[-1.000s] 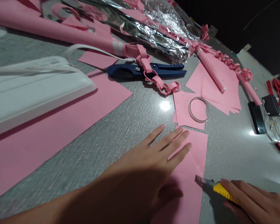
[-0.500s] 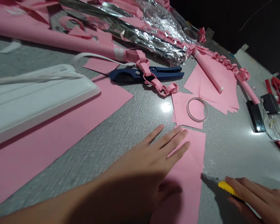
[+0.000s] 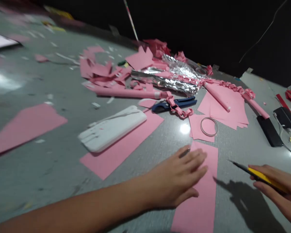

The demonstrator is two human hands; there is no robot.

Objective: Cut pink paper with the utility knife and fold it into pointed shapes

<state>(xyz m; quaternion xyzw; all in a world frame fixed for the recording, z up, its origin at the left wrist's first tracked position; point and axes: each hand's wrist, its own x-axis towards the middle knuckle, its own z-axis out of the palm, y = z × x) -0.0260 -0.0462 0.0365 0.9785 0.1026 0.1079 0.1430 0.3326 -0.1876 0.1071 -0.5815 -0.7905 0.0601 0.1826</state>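
Observation:
My left hand lies flat with its fingers stretched out on a pink paper strip near the front of the grey table. My right hand is closed around a yellow utility knife, held a little above the table to the right of the strip, its blade pointing left. The blade is apart from the paper.
Behind the strip lie a tape ring on pink paper, blue-handled cutters, a pink paper chain, crumpled foil and pink rolls. A white power strip sits on a pink sheet at centre left. Black devices lie at right.
The view has pulled back and swung left, showing more of the table. My right hand has lifted the knife off the strip's edge and moved it right. My left hand stays on the paper.

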